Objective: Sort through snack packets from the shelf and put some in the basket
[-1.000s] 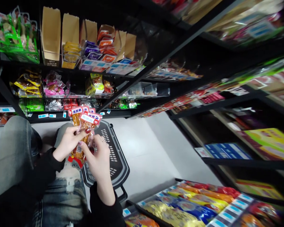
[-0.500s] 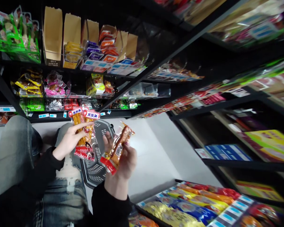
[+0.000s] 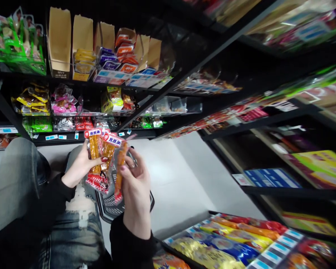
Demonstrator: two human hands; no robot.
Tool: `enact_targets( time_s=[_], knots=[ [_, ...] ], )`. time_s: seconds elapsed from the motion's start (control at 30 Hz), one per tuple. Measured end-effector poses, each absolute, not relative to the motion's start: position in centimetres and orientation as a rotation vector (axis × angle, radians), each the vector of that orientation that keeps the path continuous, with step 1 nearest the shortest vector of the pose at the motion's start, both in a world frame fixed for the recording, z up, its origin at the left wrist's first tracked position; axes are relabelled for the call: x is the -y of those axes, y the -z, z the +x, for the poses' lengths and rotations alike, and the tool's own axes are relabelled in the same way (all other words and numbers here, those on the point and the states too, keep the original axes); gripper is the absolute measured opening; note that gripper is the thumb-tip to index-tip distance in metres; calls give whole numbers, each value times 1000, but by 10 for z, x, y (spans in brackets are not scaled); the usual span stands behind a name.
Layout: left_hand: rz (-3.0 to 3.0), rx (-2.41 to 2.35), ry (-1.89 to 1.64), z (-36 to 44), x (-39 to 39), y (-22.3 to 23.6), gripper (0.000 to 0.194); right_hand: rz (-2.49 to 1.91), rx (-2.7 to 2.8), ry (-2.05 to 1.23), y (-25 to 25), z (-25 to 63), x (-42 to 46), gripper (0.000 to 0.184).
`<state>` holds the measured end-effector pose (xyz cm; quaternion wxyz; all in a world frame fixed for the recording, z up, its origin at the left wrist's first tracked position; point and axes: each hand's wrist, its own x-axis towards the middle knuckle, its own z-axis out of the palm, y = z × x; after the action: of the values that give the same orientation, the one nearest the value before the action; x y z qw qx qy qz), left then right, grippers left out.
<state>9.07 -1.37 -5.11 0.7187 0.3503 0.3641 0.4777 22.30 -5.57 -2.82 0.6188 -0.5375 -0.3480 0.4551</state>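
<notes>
My left hand (image 3: pixel 82 164) is closed around a few clear snack packets (image 3: pixel 95 153) with red and white header labels and orange sticks inside, the thumb lying across their front. Close on the right, my right hand (image 3: pixel 137 186) pinches another snack packet (image 3: pixel 120 168), turned nearly edge-on and slightly blurred. This packet is right beside the ones in my left hand; I cannot tell whether they touch. Beneath both hands stands a dark grey shopping basket (image 3: pixel 103 209) with a slotted bottom, partly covered by hands and packets.
Black shelves (image 3: pixel 145 133) run along the back with bagged snacks and cardboard display boxes (image 3: pixel 59 41). More shelving (image 3: pixel 305 192) rises at the right. A low bin of colourful packages (image 3: pixel 221 244) stands at lower right. My knees in torn jeans (image 3: pixel 81 231) are at the left.
My right hand has brought its packet left, next to the left hand's packets, and turned it from face-on to nearly edge-on. The packets in my left hand are now fanned out more.
</notes>
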Motion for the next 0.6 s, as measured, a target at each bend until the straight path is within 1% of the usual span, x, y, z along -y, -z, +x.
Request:
enact_targets(
  time_s=[0.07, 0.17, 0.23, 0.3, 0.37, 0.43, 0.5, 0.6],
  knots=[
    [813, -799, -1077, 92, 13, 52, 61, -1317, 855, -994, 29, 214, 53, 50],
    [836, -839, -1051, 93, 11, 57, 41, -1492, 943, -819, 35, 207, 50, 28],
    [860, -875, -1064, 95, 11, 61, 36, -1582, 1005, -658, 41, 203, 50, 18],
    [919, -919, -1109, 100, 13, 65, 36, -1651, 1064, -548, 47, 200, 50, 15],
    [983, -987, -1137, 105, 16, 69, 36, -1698, 1106, -510, 51, 196, 50, 14],
    [1018, -1059, -1138, 109, 21, 71, 38, -1728, 1109, -476, 56, 194, 49, 18],
    [1080, -1117, -1105, 112, 24, 74, 44, -1707, 1113, -508, 63, 193, 46, 27],
    [1275, -1141, -1000, 112, 25, 80, 49, -1605, 1016, -764, 78, 196, 41, 57]
  ],
)
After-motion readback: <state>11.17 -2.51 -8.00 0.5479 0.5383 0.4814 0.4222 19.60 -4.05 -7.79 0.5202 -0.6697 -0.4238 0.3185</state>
